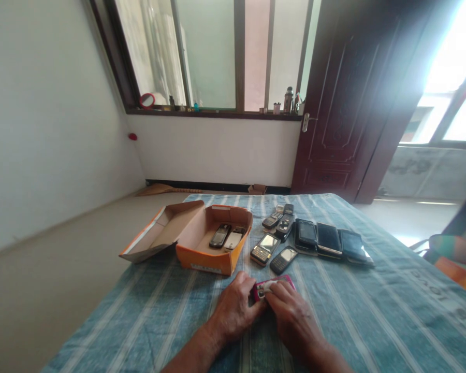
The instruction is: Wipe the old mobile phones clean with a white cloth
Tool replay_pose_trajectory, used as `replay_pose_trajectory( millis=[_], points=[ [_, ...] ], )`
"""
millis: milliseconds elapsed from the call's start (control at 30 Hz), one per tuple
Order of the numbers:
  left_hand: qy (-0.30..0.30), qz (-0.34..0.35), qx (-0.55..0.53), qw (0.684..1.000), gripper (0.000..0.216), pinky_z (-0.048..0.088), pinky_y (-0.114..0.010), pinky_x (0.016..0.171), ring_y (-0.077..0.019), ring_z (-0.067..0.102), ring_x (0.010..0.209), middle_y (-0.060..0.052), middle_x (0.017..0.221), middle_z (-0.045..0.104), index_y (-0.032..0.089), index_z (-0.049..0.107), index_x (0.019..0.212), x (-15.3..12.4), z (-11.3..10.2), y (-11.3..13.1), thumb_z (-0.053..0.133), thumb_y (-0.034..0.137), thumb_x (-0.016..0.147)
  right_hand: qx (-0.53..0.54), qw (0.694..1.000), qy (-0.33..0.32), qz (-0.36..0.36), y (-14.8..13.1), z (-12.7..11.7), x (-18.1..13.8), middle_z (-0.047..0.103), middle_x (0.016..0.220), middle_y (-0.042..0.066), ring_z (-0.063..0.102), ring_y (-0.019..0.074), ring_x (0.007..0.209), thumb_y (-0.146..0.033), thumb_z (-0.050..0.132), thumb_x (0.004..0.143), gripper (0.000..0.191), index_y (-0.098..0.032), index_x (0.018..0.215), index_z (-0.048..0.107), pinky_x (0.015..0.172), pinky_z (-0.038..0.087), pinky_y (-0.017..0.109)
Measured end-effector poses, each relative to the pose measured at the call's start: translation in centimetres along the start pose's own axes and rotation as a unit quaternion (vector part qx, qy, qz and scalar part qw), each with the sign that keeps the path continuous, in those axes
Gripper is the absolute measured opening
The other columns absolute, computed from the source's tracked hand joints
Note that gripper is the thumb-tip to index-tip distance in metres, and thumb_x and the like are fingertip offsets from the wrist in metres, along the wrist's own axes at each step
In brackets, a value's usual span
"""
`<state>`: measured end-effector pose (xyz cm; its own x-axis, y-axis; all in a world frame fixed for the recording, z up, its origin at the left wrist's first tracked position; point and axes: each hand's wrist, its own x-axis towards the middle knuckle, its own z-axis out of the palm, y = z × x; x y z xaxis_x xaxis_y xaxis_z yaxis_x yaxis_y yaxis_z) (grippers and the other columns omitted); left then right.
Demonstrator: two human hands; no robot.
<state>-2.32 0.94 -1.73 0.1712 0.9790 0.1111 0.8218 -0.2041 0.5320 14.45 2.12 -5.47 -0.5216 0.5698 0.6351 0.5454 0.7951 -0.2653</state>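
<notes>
Near the front of the table, my left hand grips the left end of a pink mobile phone. The fingers of my right hand are bent over the phone's face and press a small white piece against it, which looks like a wipe or tissue. Just beyond the hands lie a black keypad phone and a gold-and-black keypad phone. To the left stands an open orange cardboard box holding a dark phone and a white one.
More keypad phones cluster behind. Dark touchscreen phones sit in a row to the right. The box lid leans out leftward. A blue striped cloth covers the table. Beyond are a windowsill and a dark red door.
</notes>
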Motion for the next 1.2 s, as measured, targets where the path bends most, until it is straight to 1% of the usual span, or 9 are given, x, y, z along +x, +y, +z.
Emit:
replay_pose_trajectory(
  millis=[167, 300, 467, 633, 800, 900, 1000, 1100, 1200],
  points=[
    [0.006, -0.009, 0.005, 1.0, 0.016, 0.045, -0.026, 0.072, -0.0179, 0.056, 0.08, -0.005, 0.09, 0.053, 0.018, 0.059, 0.082, 0.0, 0.2, 0.2, 0.056, 0.034, 0.082, 0.007, 1.0, 0.004, -0.008, -0.3, -0.1, 0.2, 0.058, 0.083, 0.005, 0.056, 0.0193, 0.084, -0.007, 0.046, 0.089, 0.019, -0.02, 0.081, 0.057, 0.074, 0.047, 0.029],
    [0.01, -0.021, -0.003, 1.0, 0.022, 0.044, -0.027, 0.07, -0.0178, 0.056, 0.078, -0.004, 0.089, 0.053, 0.018, 0.06, 0.082, 0.1, 0.2, 0.4, 0.058, 0.04, 0.082, -0.018, 1.0, 0.007, 0.008, 0.3, -0.3, 0.2, 0.059, 0.084, 0.004, 0.055, 0.0192, 0.084, -0.007, 0.048, 0.088, 0.018, -0.02, 0.081, 0.057, 0.077, 0.046, 0.03],
    [0.011, -0.024, 0.0, 1.0, 0.026, 0.043, -0.026, 0.068, -0.0175, 0.056, 0.076, -0.003, 0.086, 0.052, 0.018, 0.058, 0.078, 0.3, 0.2, 0.5, 0.064, 0.044, 0.077, -0.044, 0.997, 0.021, 0.057, 1.1, -0.5, 0.2, 0.059, 0.085, 0.005, 0.054, 0.0198, 0.084, -0.003, 0.049, 0.086, 0.02, -0.019, 0.081, 0.058, 0.073, 0.045, 0.028],
    [0.024, -0.033, -0.015, 0.999, 0.02, 0.042, -0.027, 0.068, -0.0181, 0.057, 0.077, -0.003, 0.085, 0.054, 0.019, 0.053, 0.077, 0.2, 0.3, 0.6, 0.065, 0.034, 0.074, -0.017, 0.999, 0.04, 0.009, 0.1, -0.8, 0.5, 0.06, 0.09, 0.006, 0.054, 0.0205, 0.087, -0.01, 0.045, 0.092, 0.018, -0.019, 0.09, 0.06, 0.077, 0.046, 0.031],
    [0.044, -0.032, -0.045, 0.997, 0.018, 0.043, -0.028, 0.071, -0.018, 0.057, 0.077, -0.003, 0.086, 0.055, 0.02, 0.048, 0.082, -0.1, 0.8, 1.0, 0.063, 0.022, 0.071, 0.01, 0.998, 0.04, -0.037, -1.0, -1.1, 0.9, 0.06, 0.093, 0.009, 0.055, 0.0217, 0.094, -0.015, 0.043, 0.095, 0.019, -0.017, 0.092, 0.061, 0.08, 0.048, 0.032],
    [0.044, -0.041, -0.045, 0.997, 0.02, 0.042, -0.029, 0.068, -0.0185, 0.057, 0.072, -0.001, 0.079, 0.057, 0.021, 0.046, 0.081, -0.2, 1.0, 1.2, 0.063, 0.027, 0.073, -0.001, 0.998, 0.045, -0.034, -0.6, -1.3, 0.9, 0.06, 0.094, 0.009, 0.054, 0.0219, 0.095, -0.013, 0.042, 0.095, 0.02, -0.017, 0.092, 0.062, 0.082, 0.048, 0.032],
    [0.037, -0.048, -0.046, 0.997, 0.022, 0.041, -0.028, 0.064, -0.0187, 0.057, 0.069, 0.0, 0.074, 0.058, 0.021, 0.046, 0.082, -0.3, 0.9, 1.4, 0.064, 0.031, 0.073, -0.03, 0.998, 0.053, -0.005, 0.6, -1.6, 0.8, 0.061, 0.095, 0.008, 0.053, 0.0217, 0.095, -0.011, 0.043, 0.094, 0.021, -0.017, 0.092, 0.063, 0.083, 0.048, 0.032],
    [0.042, -0.046, -0.034, 0.997, 0.023, 0.043, -0.028, 0.064, -0.0197, 0.06, 0.071, -0.001, 0.077, 0.06, 0.021, 0.047, 0.085, -0.3, 1.0, 1.4, 0.065, 0.029, 0.073, -0.061, 0.996, 0.058, 0.02, 1.3, -2.0, 0.8, 0.062, 0.096, 0.009, 0.053, 0.0217, 0.096, -0.008, 0.044, 0.091, 0.022, -0.017, 0.094, 0.064, 0.082, 0.048, 0.031],
    [0.057, -0.019, -0.011, 0.998, 0.026, 0.046, -0.031, 0.068, -0.0226, 0.065, 0.078, -0.004, 0.084, 0.064, 0.02, 0.05, 0.093, -0.4, 1.3, 1.2, 0.063, 0.032, 0.075, -0.065, 0.996, 0.057, 0.019, 0.8, -2.4, 1.0, 0.063, 0.096, 0.009, 0.053, 0.0217, 0.097, -0.008, 0.046, 0.091, 0.021, -0.017, 0.095, 0.065, 0.082, 0.048, 0.03]
  ],
)
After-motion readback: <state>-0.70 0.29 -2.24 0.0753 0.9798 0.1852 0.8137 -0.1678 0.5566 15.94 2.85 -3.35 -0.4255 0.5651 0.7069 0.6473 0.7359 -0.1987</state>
